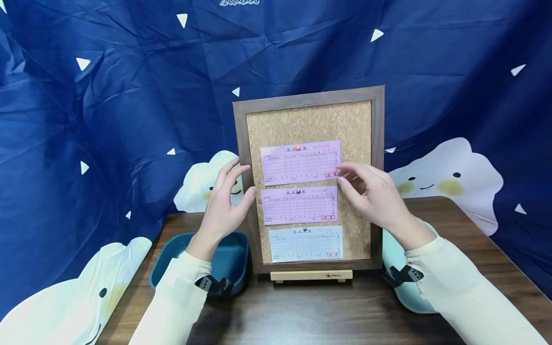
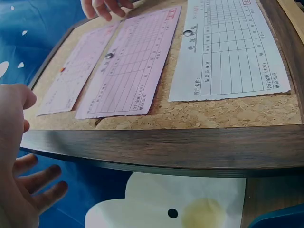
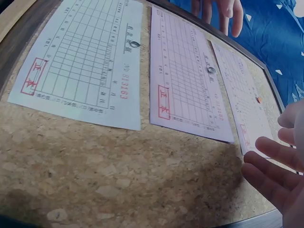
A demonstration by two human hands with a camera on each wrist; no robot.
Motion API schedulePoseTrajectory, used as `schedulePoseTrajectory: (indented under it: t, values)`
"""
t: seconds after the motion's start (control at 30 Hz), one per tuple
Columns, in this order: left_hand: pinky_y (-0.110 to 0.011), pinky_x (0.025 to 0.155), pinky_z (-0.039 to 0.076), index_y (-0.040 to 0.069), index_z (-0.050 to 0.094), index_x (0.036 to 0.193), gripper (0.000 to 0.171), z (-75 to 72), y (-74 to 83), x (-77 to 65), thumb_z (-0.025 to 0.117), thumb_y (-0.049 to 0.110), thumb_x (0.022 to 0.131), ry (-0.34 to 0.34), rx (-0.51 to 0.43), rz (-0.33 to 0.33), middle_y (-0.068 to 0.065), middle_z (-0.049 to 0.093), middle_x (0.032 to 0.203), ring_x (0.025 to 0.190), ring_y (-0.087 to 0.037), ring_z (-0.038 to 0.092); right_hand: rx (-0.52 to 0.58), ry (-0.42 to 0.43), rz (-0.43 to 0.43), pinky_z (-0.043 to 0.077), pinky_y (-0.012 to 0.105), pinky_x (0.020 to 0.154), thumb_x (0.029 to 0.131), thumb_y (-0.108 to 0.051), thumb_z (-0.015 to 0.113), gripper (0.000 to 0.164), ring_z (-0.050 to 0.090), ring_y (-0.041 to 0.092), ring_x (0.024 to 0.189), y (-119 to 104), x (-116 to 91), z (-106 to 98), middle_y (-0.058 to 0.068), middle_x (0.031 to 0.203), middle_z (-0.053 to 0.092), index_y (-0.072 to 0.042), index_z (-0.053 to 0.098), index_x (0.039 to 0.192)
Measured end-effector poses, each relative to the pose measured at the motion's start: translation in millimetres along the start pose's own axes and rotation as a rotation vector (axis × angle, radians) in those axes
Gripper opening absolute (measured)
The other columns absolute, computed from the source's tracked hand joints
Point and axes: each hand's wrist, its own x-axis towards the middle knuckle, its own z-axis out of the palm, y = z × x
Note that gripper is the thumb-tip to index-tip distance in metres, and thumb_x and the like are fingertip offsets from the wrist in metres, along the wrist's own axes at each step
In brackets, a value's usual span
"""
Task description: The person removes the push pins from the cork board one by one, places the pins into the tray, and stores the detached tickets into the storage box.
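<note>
here, left fingers [image 1: 235,174] spread beside the corkboard [image 1: 308,122], right fingers [image 1: 357,169] apart by the top pink slip [image 1: 297,164]

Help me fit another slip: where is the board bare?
The biggest bare cork patch lies between the top slip and the frame above it. A narrower strip runs right of the slips, partly hidden by the right hand. Crowded: only slivers separate the middle slip from those above and below.

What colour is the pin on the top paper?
The pin is orange; the head view shows it best.
</note>
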Motion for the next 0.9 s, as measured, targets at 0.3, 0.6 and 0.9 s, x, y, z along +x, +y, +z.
schedulePoseTrajectory:
  t: [0.3, 0.6, 0.9]
  values:
    - [-0.063, 0.117, 0.048, 0.013, 0.057, 0.153, 0.052, -1.6, -0.2, 5.7, 0.065, 0.029, 0.105, -0.017, 0.004, -0.004, -0.012, 0.037, 0.173, 0.156, -0.036, 0.044, 0.016, 0.014, -0.013, 0.052, 0.015, 0.070, 0.095, 0.004, 0.073, 0.027, 0.073, 0.021, 0.080, -3.9, 4.7, -1.7, 0.011, 0.103, 0.079, 0.002, 0.074, 0.123]
    - [-0.059, 0.117, 0.049, 0.011, 0.057, 0.152, 0.050, -0.3, 0.2, 10.8, 0.065, 0.027, 0.105, -0.014, -0.038, -0.002, -0.015, 0.037, 0.172, 0.156, -0.034, 0.044, 0.027, 0.021, -0.015, 0.053, 0.015, 0.073, 0.095, 0.006, 0.072, 0.029, 0.074, 0.023, 0.080, -4.5, 8.9, 1.8, 0.013, 0.100, 0.079, 0.004, 0.073, 0.124]
    - [-0.057, 0.115, 0.051, 0.012, 0.057, 0.152, 0.049, 1.5, 2.3, 14.4, 0.065, 0.024, 0.105, -0.034, -0.059, -0.046, -0.015, 0.029, 0.175, 0.151, -0.036, 0.048, 0.028, 0.008, -0.018, 0.052, 0.012, 0.075, 0.095, 0.005, 0.072, 0.028, 0.074, 0.023, 0.082, -8.6, 16.9, 5.2, 0.013, 0.100, 0.078, 0.003, 0.074, 0.123]
